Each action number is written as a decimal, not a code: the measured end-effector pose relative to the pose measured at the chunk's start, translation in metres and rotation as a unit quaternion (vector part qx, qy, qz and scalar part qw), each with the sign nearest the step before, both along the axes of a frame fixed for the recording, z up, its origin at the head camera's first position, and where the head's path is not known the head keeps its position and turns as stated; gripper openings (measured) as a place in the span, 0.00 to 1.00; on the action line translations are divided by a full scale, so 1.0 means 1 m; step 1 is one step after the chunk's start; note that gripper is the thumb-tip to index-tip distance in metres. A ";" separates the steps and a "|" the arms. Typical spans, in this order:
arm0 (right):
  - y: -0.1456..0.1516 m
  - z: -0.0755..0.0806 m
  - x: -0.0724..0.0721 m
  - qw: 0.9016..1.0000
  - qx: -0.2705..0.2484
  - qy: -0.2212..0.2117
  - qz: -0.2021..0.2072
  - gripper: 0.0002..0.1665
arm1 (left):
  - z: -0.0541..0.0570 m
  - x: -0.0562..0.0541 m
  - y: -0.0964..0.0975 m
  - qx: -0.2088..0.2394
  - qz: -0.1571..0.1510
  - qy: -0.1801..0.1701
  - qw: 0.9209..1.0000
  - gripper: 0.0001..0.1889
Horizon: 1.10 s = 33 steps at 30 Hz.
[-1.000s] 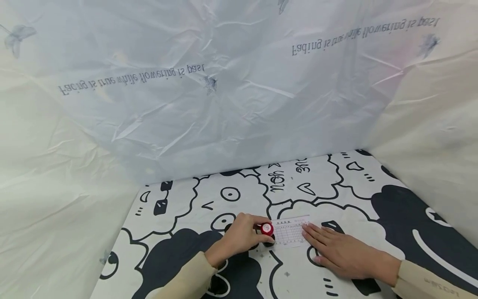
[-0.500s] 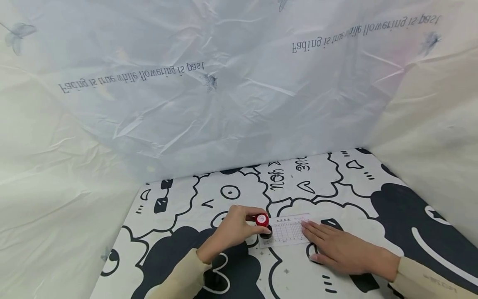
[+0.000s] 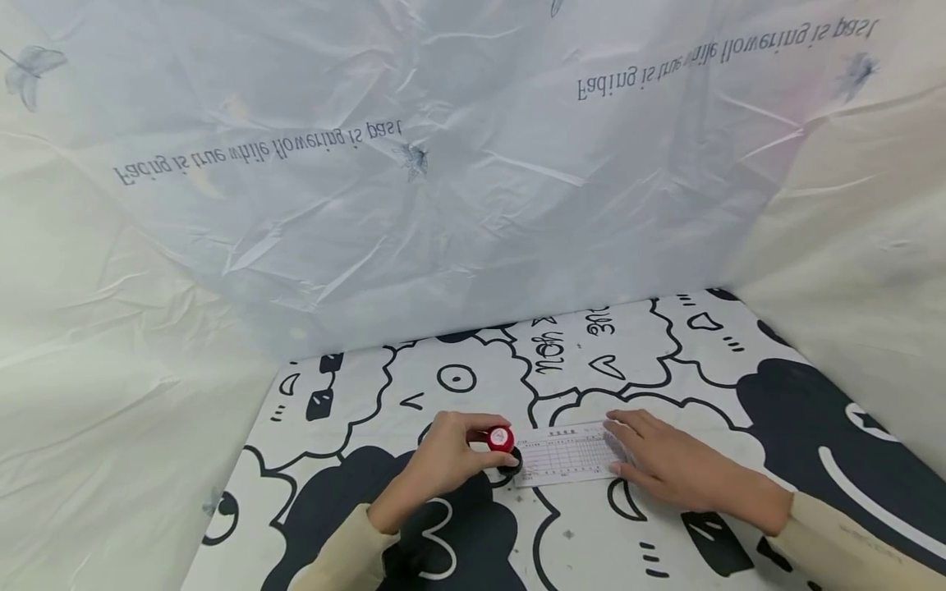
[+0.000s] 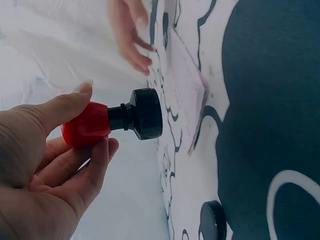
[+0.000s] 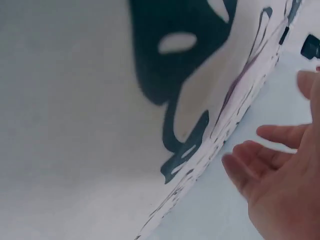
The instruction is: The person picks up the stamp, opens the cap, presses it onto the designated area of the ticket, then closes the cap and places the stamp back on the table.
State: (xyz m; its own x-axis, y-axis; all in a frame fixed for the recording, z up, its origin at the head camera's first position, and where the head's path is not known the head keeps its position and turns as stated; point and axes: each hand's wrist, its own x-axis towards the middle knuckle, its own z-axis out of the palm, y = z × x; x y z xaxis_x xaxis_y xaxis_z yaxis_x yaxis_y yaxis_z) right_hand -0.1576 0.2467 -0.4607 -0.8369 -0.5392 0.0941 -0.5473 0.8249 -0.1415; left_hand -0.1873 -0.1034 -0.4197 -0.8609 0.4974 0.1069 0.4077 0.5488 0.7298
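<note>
My left hand (image 3: 447, 453) grips a stamp by its round red handle (image 4: 86, 125). The stamp's black base (image 4: 146, 114) is held above the cloth, just left of a pad of printed forms (image 3: 565, 455). In the left wrist view the pad's pages look stacked, and the base is apart from them. My right hand (image 3: 668, 460) is at the pad's right end, its fingers loosely bent. The right wrist view shows this hand (image 5: 280, 175) raised off the surface with nothing in it. A round black cap (image 4: 213, 221) lies on the cloth near my left hand.
A cloth (image 3: 473, 402) with black-and-white cartoon sheep covers the surface. Pale plastic sheeting (image 3: 473, 205) with printed lettering rises behind it and along both sides.
My left hand has moved left with the stamp, uncovering more of the pad's left end. The right hand, earlier flat at the pad's right end, has lifted and bent its fingers.
</note>
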 end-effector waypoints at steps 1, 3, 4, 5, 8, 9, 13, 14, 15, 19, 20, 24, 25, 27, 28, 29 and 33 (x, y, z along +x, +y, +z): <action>-0.001 0.001 -0.002 1.000 -0.003 0.008 -0.010 0.34 | 0.000 0.001 -0.001 -0.001 -0.001 -0.001 1.000 0.22; -0.002 0.002 -0.006 0.999 -0.013 0.020 -0.025 0.30 | -0.001 0.003 -0.003 -0.001 -0.004 -0.005 1.000 0.22; -0.003 0.003 -0.008 0.999 -0.019 0.023 -0.031 0.28 | -0.001 0.004 -0.003 0.000 -0.005 -0.008 1.000 0.22; -0.003 0.003 -0.009 0.999 -0.025 0.024 -0.036 0.26 | -0.001 0.005 -0.004 0.001 -0.006 -0.009 1.000 0.22; -0.004 0.004 -0.014 0.997 -0.047 0.013 -0.051 0.22 | -0.002 0.008 -0.007 0.007 -0.009 -0.012 1.000 0.21; -0.004 0.004 -0.016 0.997 -0.054 0.004 -0.057 0.22 | -0.002 0.009 -0.008 0.009 -0.009 -0.012 1.000 0.20; -0.005 0.003 -0.022 0.990 -0.096 -0.047 -0.089 0.21 | -0.003 0.012 -0.012 0.015 0.005 -0.020 1.000 0.20; -0.005 0.002 -0.024 0.987 -0.109 -0.061 -0.097 0.20 | -0.004 0.012 -0.014 0.017 0.008 -0.021 1.000 0.20; -0.005 0.001 -0.026 0.984 -0.121 -0.075 -0.107 0.19 | -0.004 0.013 -0.015 0.018 0.014 -0.023 0.999 0.20; -0.006 -0.003 -0.033 0.969 -0.155 -0.116 -0.153 0.16 | -0.003 0.014 -0.019 0.033 0.023 -0.029 0.999 0.20; -0.007 -0.004 -0.034 0.966 -0.158 -0.121 -0.164 0.16 | -0.003 0.015 -0.020 0.035 0.024 -0.031 0.999 0.20; -0.010 -0.007 -0.036 0.958 -0.165 -0.130 -0.196 0.19 | -0.004 0.016 -0.021 0.035 0.022 -0.035 0.999 0.20; -0.010 -0.007 -0.037 0.957 -0.166 -0.130 -0.200 0.19 | -0.004 0.017 -0.022 0.034 0.021 -0.034 0.999 0.20; -0.012 -0.009 -0.037 0.954 -0.166 -0.130 -0.210 0.19 | -0.004 0.017 -0.022 0.030 0.019 -0.028 0.999 0.20; -0.013 -0.010 -0.037 0.954 -0.166 -0.131 -0.215 0.19 | -0.004 0.017 -0.022 0.029 0.018 -0.027 0.999 0.20; -0.013 -0.011 -0.038 0.953 -0.166 -0.130 -0.217 0.19 | -0.004 0.017 -0.021 0.029 0.017 -0.026 0.999 0.20; -0.015 -0.012 -0.039 0.950 -0.172 -0.132 -0.224 0.17 | -0.003 0.017 -0.020 0.033 0.013 -0.026 0.999 0.19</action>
State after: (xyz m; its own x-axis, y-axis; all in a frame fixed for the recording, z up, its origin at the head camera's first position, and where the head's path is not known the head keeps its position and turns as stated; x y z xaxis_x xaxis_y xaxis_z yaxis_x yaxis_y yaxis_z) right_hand -0.1971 0.2318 -0.4731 -0.9941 -0.0989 -0.0437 -0.0610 0.8468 -0.5284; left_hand -0.1708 -0.1238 -0.4226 -0.8782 0.4691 0.0933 0.3551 0.5088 0.7842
